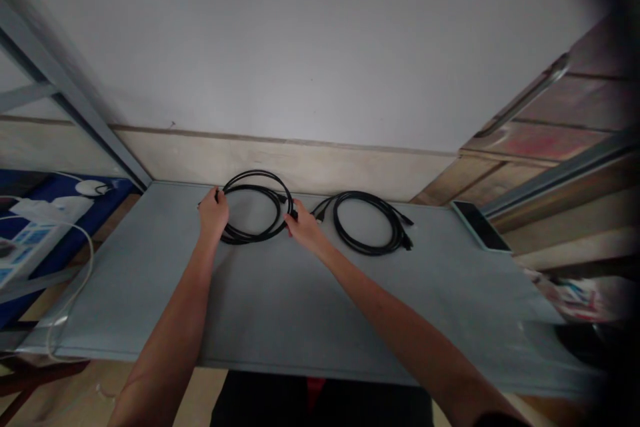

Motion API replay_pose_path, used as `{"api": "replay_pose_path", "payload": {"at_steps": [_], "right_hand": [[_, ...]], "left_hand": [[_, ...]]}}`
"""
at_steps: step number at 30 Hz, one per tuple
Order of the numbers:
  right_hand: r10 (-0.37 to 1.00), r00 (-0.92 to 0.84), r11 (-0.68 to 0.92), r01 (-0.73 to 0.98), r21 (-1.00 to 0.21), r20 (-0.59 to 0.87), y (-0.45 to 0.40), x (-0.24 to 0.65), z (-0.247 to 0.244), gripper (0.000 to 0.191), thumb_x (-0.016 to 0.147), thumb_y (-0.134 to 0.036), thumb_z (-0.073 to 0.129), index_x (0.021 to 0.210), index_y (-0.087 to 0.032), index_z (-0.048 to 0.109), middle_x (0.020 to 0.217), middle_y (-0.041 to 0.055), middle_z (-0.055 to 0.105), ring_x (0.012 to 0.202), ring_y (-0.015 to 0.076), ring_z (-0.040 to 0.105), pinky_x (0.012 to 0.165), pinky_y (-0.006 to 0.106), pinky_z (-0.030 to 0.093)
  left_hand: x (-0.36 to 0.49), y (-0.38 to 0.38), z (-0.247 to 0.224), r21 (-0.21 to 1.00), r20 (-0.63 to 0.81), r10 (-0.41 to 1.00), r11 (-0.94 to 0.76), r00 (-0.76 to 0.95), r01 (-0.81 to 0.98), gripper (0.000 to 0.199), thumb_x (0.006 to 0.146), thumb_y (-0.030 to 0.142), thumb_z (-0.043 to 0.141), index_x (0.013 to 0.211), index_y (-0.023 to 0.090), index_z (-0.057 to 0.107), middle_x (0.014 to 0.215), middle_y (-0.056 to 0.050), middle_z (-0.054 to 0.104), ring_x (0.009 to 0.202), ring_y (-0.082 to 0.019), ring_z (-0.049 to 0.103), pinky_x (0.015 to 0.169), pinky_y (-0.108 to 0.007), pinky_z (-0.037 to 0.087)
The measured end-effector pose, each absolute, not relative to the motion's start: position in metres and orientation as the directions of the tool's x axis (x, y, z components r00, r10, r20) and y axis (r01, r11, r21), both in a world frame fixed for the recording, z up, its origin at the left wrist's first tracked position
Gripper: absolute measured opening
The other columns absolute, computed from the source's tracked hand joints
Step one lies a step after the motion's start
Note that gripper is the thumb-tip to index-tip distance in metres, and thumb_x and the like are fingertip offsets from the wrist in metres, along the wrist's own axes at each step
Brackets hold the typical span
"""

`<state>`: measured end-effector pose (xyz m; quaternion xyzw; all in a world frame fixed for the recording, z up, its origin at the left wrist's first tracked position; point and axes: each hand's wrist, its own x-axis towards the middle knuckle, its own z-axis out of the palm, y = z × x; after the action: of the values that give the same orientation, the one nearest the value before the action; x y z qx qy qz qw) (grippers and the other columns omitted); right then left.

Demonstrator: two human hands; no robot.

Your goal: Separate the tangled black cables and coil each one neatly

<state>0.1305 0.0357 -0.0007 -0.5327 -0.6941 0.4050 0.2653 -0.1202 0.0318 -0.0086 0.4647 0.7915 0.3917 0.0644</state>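
Between my hands is a coiled black cable (256, 237), its loops partly lifted off the grey table (310, 307). My left hand (214, 213) is closed around the left side of the coil. On its right side, my right hand (303, 224) grips the loops and a dark piece that may be a connector. Just right of that hand lies a second coiled black cable (370, 252), with plugs (407, 240) at its right side and a connector end (320, 215) reaching toward my right hand. My fingers hide parts of the held coil.
A phone (481, 225) lies at the table's right rear corner. A white cord (90, 267) hangs over the left edge. Beyond it, a blue surface (45, 273) carries a power strip (37, 211) and a white box. A wall (300, 67) rises behind the table.
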Motion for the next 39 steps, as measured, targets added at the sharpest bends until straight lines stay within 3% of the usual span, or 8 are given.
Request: {"api": "replay_pose_path", "payload": {"at_steps": [4, 12, 15, 18, 28, 31, 35, 39], "right_hand": [[0.961, -0.276, 0.208, 0.670, -0.713, 0.021, 0.042, 0.104, -0.002, 0.048, 0.093, -0.029, 0.047, 0.139, -0.019, 0.044, 0.118, 0.0120, 0.066, 0.114, 0.0290, 0.061, 0.099, 0.044, 0.045], [0.952, -0.301, 0.197, 0.738, -0.646, -0.052, 0.053, 0.093, -0.010, 0.039, 0.093, -0.030, 0.043, 0.127, -0.016, 0.057, 0.114, 0.0158, 0.067, 0.111, 0.0327, 0.062, 0.097, 0.044, 0.046], [0.957, -0.279, 0.164, 0.746, -0.646, -0.080, 0.049, 0.091, -0.009, 0.052, 0.092, -0.030, 0.044, 0.141, -0.013, 0.044, 0.111, 0.0189, 0.067, 0.107, 0.0346, 0.063, 0.094, 0.047, 0.047], [0.977, -0.209, 0.128, 0.723, -0.679, -0.038, 0.045, 0.089, -0.010, 0.059, 0.094, -0.032, 0.044, 0.149, -0.014, 0.033, 0.112, 0.0193, 0.067, 0.108, 0.0340, 0.063, 0.096, 0.047, 0.045], [0.981, -0.195, 0.155, 0.792, -0.590, -0.004, 0.040, 0.096, -0.013, 0.057, 0.096, -0.049, 0.042, 0.145, -0.020, 0.045, 0.096, 0.0181, 0.068, 0.097, 0.0345, 0.066, 0.088, 0.050, 0.047], [0.967, -0.229, 0.253, 0.788, -0.562, 0.114, 0.037, 0.115, -0.010, 0.051, 0.098, -0.051, 0.034, 0.138, -0.023, 0.052, 0.092, 0.0133, 0.069, 0.093, 0.0290, 0.066, 0.087, 0.042, 0.048], [0.937, -0.219, 0.312, 0.875, -0.370, 0.271, 0.062, 0.170, -0.002, 0.043, 0.100, -0.029, 0.030, 0.114, -0.015, 0.068, 0.105, 0.0167, 0.067, 0.102, 0.0262, 0.061, 0.094, 0.036, 0.044], [0.928, -0.326, 0.356, 0.918, -0.176, 0.178, 0.103, 0.225, 0.008, 0.039, 0.090, -0.011, 0.041, 0.116, -0.012, 0.069, 0.122, 0.0178, 0.063, 0.114, 0.0266, 0.056, 0.096, 0.037, 0.043]], "left_hand": [[-0.135, 0.029, -0.006, 0.548, 0.350, 0.759, 0.310, -0.549, 0.777, 0.036, 0.091, 0.026, 0.044, 0.117, 0.010, 0.064, 0.108, -0.020, 0.070, 0.106, -0.031, 0.064, 0.094, -0.042, 0.046], [-0.136, 0.019, 0.000, 0.543, 0.347, 0.774, 0.294, -0.529, 0.786, 0.029, 0.088, 0.025, 0.049, 0.107, 0.015, 0.068, 0.094, -0.018, 0.069, 0.096, -0.032, 0.065, 0.087, -0.041, 0.046], [-0.134, 0.016, 0.001, 0.527, 0.308, 0.766, 0.356, -0.564, 0.772, 0.025, 0.087, 0.028, 0.052, 0.102, 0.018, 0.070, 0.092, -0.017, 0.067, 0.094, -0.032, 0.064, 0.083, -0.043, 0.046], [-0.132, 0.016, -0.002, 0.463, 0.298, 0.770, 0.401, -0.564, 0.791, 0.026, 0.087, 0.028, 0.054, 0.105, 0.018, 0.070, 0.097, -0.019, 0.066, 0.096, -0.035, 0.061, 0.082, -0.047, 0.045], [-0.128, 0.017, -0.009, 0.315, 0.324, 0.793, 0.424, -0.516, 0.849, 0.034, 0.084, 0.022, 0.057, 0.115, 0.019, 0.069, 0.119, -0.021, 0.058, 0.111, -0.039, 0.050, 0.087, -0.052, 0.042], [-0.125, 0.015, -0.003, 0.350, 0.360, 0.779, 0.397, -0.513, 0.849, 0.037, 0.083, 0.028, 0.060, 0.119, 0.021, 0.068, 0.122, -0.020, 0.056, 0.114, -0.041, 0.047, 0.089, -0.054, 0.040], [-0.109, 0.014, 0.010, 0.503, 0.379, 0.767, 0.299, -0.518, 0.811, 0.036, 0.087, 0.029, 0.055, 0.120, 0.020, 0.066, 0.121, -0.019, 0.057, 0.117, -0.039, 0.048, 0.094, -0.053, 0.039], [-0.070, 0.009, 0.024, 0.756, 0.392, 0.839, -0.059, -0.378, 0.652, 0.035, 0.084, 0.020, 0.057, 0.118, 0.022, 0.066, 0.105, -0.013, 0.064, 0.104, -0.028, 0.058, 0.096, -0.041, 0.042]]}}
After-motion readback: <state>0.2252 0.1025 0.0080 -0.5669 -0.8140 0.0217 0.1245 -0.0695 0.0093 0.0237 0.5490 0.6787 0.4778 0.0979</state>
